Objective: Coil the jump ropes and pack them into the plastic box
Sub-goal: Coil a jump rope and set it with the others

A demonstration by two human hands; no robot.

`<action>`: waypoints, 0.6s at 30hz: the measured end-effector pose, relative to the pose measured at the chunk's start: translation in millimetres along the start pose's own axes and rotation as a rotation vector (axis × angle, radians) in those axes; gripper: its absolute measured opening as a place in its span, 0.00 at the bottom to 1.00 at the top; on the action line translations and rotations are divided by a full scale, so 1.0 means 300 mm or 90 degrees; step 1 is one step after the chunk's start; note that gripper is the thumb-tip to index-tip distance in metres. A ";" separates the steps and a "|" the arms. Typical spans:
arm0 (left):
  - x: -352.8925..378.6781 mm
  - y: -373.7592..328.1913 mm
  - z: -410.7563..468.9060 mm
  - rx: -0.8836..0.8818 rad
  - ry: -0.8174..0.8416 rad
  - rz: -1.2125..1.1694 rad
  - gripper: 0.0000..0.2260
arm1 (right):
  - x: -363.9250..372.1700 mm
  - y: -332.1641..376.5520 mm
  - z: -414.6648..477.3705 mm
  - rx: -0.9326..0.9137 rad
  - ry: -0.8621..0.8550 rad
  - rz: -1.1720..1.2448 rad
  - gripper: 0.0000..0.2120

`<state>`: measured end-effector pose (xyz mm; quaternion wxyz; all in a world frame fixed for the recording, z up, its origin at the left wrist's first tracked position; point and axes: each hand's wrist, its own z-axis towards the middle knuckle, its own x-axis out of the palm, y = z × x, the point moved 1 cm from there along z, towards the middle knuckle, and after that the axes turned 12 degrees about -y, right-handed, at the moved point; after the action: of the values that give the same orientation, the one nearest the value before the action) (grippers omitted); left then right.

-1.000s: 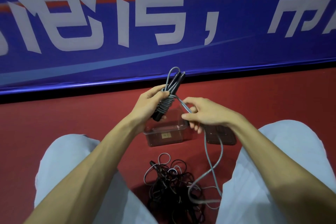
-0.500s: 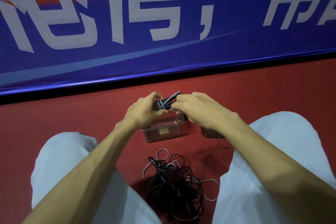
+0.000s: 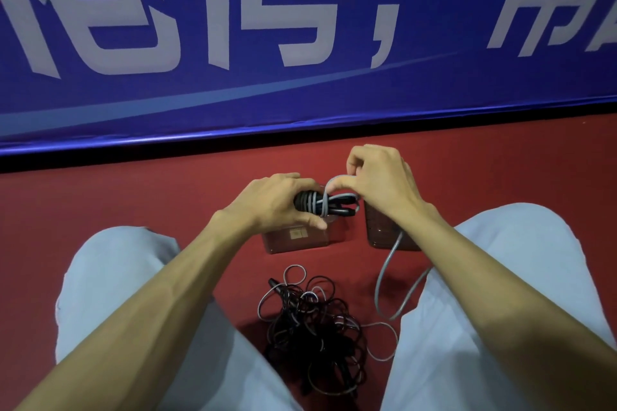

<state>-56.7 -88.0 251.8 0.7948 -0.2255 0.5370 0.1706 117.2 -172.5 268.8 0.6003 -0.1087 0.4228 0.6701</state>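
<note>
- Grey jump rope [image 3: 329, 205] with two slim black handles: handles laid side by side, pointing sideways, bound by several turns of the rope's own grey cord.
- Held out in front of the body, gripped at the handles' left end by the curled fingers and thumb of the left hand [image 3: 277, 207].
- Right hand [image 3: 384, 183] just above and to the right of the bundle, thumb and forefinger pinching a raised loop of the grey cord, other fingers curled in.
- Loose tail of cord [image 3: 384, 274] dropping from under the right wrist and curving down to the red floor [image 3: 133, 203].
- Rectangular clear plastic box [image 3: 297, 238] on the floor directly below the left hand; bundle above it, not inside.
- Against half a second ago: right hand lifted off the bundle, now up and to the right; loop drawn up; loose tail newly in sight. Left hand's grip unchanged.
- Against a second ago: handles turned from upright to lying sideways.
- Count: two hands; one rope in hand; one box; one further clear plastic piece [image 3: 384, 230] under the right wrist, perhaps the lid, mostly covered; one tangled heap of black and grey cords [image 3: 314, 320] nearer the body than both hands, number of ropes in it impossible to tell.
</note>
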 end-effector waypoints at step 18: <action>-0.061 -0.040 0.016 -0.222 -0.158 -0.704 0.17 | -0.004 -0.012 0.035 0.324 0.284 0.648 0.07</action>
<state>-53.6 -96.0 272.4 0.7740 -0.5772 0.2068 -0.1581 124.6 -166.2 274.6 0.1088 0.1165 0.6841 0.7117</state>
